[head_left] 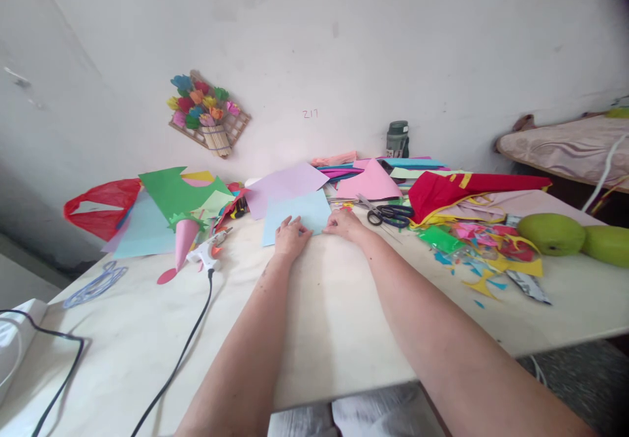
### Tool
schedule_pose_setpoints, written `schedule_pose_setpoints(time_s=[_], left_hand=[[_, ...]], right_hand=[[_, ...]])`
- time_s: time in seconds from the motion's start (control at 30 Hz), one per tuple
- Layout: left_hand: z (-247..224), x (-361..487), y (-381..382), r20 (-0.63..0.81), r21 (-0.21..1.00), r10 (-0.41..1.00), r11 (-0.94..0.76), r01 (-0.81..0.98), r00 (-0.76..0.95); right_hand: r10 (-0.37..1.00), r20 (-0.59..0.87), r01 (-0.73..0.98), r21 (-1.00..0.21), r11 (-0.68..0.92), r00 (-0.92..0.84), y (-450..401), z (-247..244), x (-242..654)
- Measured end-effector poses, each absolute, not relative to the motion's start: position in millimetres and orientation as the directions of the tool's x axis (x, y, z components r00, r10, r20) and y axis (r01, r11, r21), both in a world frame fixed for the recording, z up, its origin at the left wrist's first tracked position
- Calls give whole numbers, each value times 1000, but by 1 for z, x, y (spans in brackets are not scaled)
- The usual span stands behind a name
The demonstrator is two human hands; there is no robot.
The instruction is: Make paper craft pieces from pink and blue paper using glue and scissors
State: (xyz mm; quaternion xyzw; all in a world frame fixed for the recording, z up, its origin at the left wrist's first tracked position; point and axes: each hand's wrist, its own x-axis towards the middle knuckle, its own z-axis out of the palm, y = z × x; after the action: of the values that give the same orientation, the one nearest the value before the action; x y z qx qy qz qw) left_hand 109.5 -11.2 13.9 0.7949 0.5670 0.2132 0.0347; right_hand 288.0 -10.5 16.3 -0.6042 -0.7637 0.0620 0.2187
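A light blue sheet of paper (314, 209) lies on the table in front of me. My left hand (292, 236) rests on its lower middle, fingers lying apart on the sheet. At the lower right corner, my right hand (345, 224) has its fingers closed together on the paper's edge. Behind the blue sheet, partly covered by it, is a lilac sheet (282, 185). Scissors with black handles (388, 215) lie just right of my right hand.
To the left are a white glue gun (206, 251) with a black cord, a pink paper cone (185, 240) and a green sheet (184, 194). On the right lie red cloth (442, 194), paper scraps (484, 284) and green fruits (551, 234). A bottle (398, 139) stands against the wall.
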Motion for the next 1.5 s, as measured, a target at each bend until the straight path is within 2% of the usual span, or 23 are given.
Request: schedule_pose_setpoints(time_s=[0.43, 0.63, 1.27, 1.5], left_hand=[[13, 112, -13, 290, 256, 929, -306, 917, 229], [13, 113, -14, 326, 230, 923, -287, 930, 204], [11, 117, -16, 398, 147, 904, -232, 962, 158], [13, 119, -19, 455, 104, 870, -263, 959, 189]], right_hand=[[981, 161, 912, -379, 159, -105, -18, 24, 307], [998, 61, 929, -369, 41, -20, -20, 29, 305], [998, -41, 963, -261, -64, 55, -26, 45, 297], [993, -71, 962, -248, -110, 95, -25, 46, 300]])
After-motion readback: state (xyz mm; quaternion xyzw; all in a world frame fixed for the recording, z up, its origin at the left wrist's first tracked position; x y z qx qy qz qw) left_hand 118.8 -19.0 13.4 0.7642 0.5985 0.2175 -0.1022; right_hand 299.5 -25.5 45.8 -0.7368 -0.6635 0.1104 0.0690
